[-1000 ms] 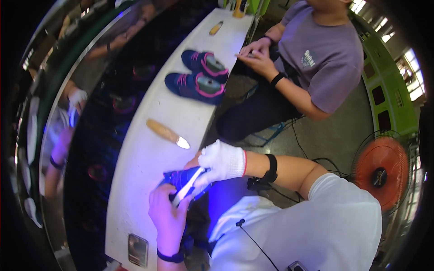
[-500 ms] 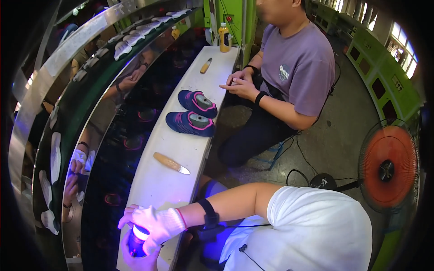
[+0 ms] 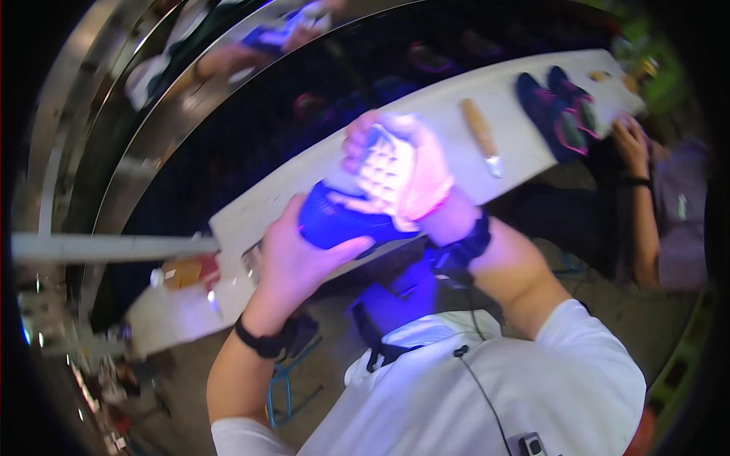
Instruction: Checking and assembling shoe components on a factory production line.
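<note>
In front of me, both hands hold a dark blue shoe [image 3: 334, 220], blurred and lit violet. My bare left hand [image 3: 293, 251] is closed round its blue end, thumb along the near side. On the other side, my right hand [image 3: 426, 171], in a white glove, is curled against it with the fingers bent. Between its fingers and palm glows a white, knobbly surface; glare hides whether this is sole or glove. A wooden-handled knife [image 3: 477, 129] lies on the white bench [image 3: 525, 76] to the right. Beyond it stands a pair of navy shoes [image 3: 551, 114] with pink trim.
On the bench's left part rest an orange-yellow bottle [image 3: 186, 273] and a small blade [image 3: 213, 302]. A pale bar [image 3: 114, 245] crosses at left. Another person [image 3: 677, 205] sits at the right, hands by the bench. A dark reflective panel [image 3: 251, 144] runs behind.
My view has swung left, so the bench now runs across and its left part shows. Both hands appear higher, nearer the middle, with the shoe raised; more of its blue side shows.
</note>
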A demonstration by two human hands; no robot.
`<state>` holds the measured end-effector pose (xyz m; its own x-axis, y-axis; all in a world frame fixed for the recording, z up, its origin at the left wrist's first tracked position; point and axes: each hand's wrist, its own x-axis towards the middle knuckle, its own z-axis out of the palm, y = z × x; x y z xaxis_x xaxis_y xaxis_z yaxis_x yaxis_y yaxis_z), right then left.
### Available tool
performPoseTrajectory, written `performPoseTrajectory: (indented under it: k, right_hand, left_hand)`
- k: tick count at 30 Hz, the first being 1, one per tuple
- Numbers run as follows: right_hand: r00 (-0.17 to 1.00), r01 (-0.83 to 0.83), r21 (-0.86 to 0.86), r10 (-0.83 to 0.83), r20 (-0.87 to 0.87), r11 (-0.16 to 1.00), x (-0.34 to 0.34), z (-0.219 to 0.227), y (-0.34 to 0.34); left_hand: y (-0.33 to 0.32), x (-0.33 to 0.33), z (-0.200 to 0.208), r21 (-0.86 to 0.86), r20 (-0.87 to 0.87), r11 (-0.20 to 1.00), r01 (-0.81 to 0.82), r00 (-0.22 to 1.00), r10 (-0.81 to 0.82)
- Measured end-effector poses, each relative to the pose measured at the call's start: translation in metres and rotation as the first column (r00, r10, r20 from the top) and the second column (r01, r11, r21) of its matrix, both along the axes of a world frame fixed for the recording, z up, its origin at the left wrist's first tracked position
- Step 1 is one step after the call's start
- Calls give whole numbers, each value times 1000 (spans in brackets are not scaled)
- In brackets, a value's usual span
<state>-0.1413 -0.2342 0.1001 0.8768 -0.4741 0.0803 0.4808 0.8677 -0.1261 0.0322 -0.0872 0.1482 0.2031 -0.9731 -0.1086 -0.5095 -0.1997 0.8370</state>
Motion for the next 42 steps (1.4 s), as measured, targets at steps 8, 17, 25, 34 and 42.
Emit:
performPoseTrajectory:
  k: [8,17,25,34,42]
  right_hand:
    - [911,-63,-918,-353,-213,392,34,24,0]
    - [764,84,-968,-638,-90,237,-36,23,-15]
    - [677,20,-995,-731,86,-99,-104,20,40]
    - [537,-392,-845,-836,113,-365,-83,-90,67]
    - [629,-321,-828,-757,177,-460,-61,-95,57]
  left_hand:
    - [-5,3,12,22,147,998,-64,987,60]
    - [-68,-57,50,90,597,918,385,717,-360]
    - [-32,-89,48,16,782,716,698,438,-444]
    - [72,-8,6,-38,180,942,335,929,-323]
    - [110,-29,-47,161,-520,867,-472,706,481]
